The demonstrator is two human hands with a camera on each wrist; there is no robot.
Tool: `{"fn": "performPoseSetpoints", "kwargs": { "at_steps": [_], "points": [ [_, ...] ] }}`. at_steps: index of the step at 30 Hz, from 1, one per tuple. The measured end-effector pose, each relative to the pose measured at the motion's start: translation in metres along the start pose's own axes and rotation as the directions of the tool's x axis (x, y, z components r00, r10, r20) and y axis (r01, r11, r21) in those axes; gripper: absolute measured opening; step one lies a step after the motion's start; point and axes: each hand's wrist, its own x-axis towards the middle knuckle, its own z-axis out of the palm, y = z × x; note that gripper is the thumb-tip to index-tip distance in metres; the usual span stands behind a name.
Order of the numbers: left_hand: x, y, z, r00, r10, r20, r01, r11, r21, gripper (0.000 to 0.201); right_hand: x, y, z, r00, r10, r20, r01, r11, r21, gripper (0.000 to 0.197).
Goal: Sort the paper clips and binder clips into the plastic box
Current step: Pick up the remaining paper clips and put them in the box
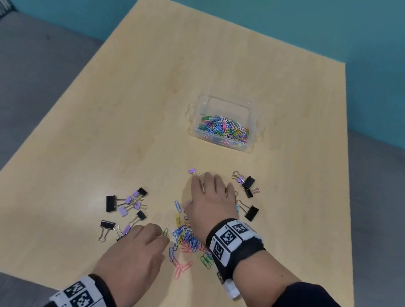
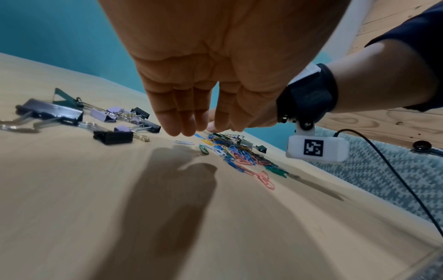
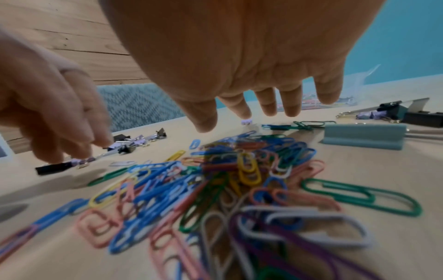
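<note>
A clear plastic box (image 1: 204, 106) stands mid-table, with many coloured paper clips in its near part. A loose pile of paper clips (image 1: 188, 240) (image 3: 215, 180) (image 2: 239, 153) lies near the front edge. My right hand (image 1: 209, 188) (image 3: 263, 106) hovers over the pile's far side, palm down with its fingers spread and nothing in them. A small purple binder clip (image 1: 191, 171) (image 3: 246, 122) lies just past its index fingertip. My left hand (image 1: 155, 234) (image 2: 189, 121) points its straight fingers down at the pile's left edge, beside a green paper clip (image 1: 165, 232), and holds nothing.
Black and purple binder clips lie in a left group (image 1: 128, 205) (image 2: 112, 136) and a right group (image 1: 247, 189). A pale blue binder clip (image 3: 364, 136) sits under my right hand's outer side. The wooden table (image 1: 182, 71) borders grey seating and a teal wall.
</note>
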Motion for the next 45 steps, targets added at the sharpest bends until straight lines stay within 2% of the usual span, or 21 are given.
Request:
{"fn": "performPoseSetpoints", "kwargs": {
  "at_steps": [5,12,15,18,23,27,30,32,35,37,39,42,43,45],
  "points": [
    [0.001,-0.003,0.000,1.000,-0.017,0.026,0.017,1.000,0.007,0.030,0.004,0.003,-0.002,0.998,-0.007,0.069,0.009,1.000,-0.028,0.065],
    [0.029,-0.010,-0.010,0.999,-0.035,-0.035,0.037,0.997,0.064,0.035,-0.025,-0.013,-0.005,0.987,-0.097,0.128,0.104,0.993,-0.054,0.064],
    [0.060,-0.020,-0.008,0.998,0.025,0.052,-0.032,0.990,0.135,0.052,-0.030,-0.013,-0.005,0.986,-0.081,0.144,0.086,0.996,-0.029,0.065],
    [0.080,-0.024,-0.008,0.985,0.012,0.173,-0.049,0.976,0.211,0.064,-0.030,-0.012,-0.006,0.986,-0.069,0.152,0.074,0.997,-0.024,0.064],
    [0.082,-0.024,-0.009,0.980,-0.030,0.196,-0.040,0.939,0.343,0.058,-0.029,-0.012,-0.004,0.984,-0.059,0.169,0.067,0.997,-0.044,0.067],
    [0.081,-0.024,-0.010,0.982,-0.059,0.180,-0.015,0.923,0.384,0.058,-0.033,-0.011,-0.003,0.982,-0.075,0.173,0.087,0.994,-0.066,0.066],
    [0.085,-0.026,-0.015,0.975,-0.133,0.179,0.049,0.911,0.408,0.059,-0.038,-0.012,-0.006,0.973,-0.144,0.179,0.155,0.987,-0.046,0.062],
    [0.088,-0.030,-0.019,0.974,-0.176,0.141,0.108,0.914,0.392,0.059,-0.038,-0.009,-0.010,0.974,-0.170,0.148,0.170,0.985,0.016,0.059],
    [0.085,-0.035,-0.024,0.984,-0.166,0.071,0.137,0.944,0.300,0.058,-0.024,0.003,-0.014,0.992,-0.040,0.123,0.031,0.997,0.074,0.064],
    [0.077,-0.032,-0.023,0.993,-0.120,-0.001,0.117,0.967,0.226,0.055,-0.017,0.005,-0.013,0.988,0.006,0.157,-0.017,0.997,0.074,0.068],
    [0.068,-0.023,-0.016,0.997,-0.066,-0.031,0.070,0.988,0.138,0.055,-0.020,-0.002,-0.010,0.981,-0.038,0.189,0.013,0.991,0.130,0.068],
    [0.058,-0.001,-0.001,0.999,-0.003,0.041,0.001,0.998,0.058,0.060,-0.037,-0.016,-0.003,0.964,-0.160,0.214,0.123,0.977,0.177,0.066],
    [0.056,0.004,0.003,0.999,0.004,0.040,-0.006,0.999,0.046,0.060,-0.043,-0.015,-0.004,0.965,-0.175,0.195,0.139,0.973,0.185,0.068],
    [0.051,0.010,0.008,1.000,-0.003,0.017,0.002,0.999,0.053,0.061,-0.043,-0.005,-0.007,0.981,-0.143,0.132,0.114,0.971,0.209,0.058]
  ]
}}
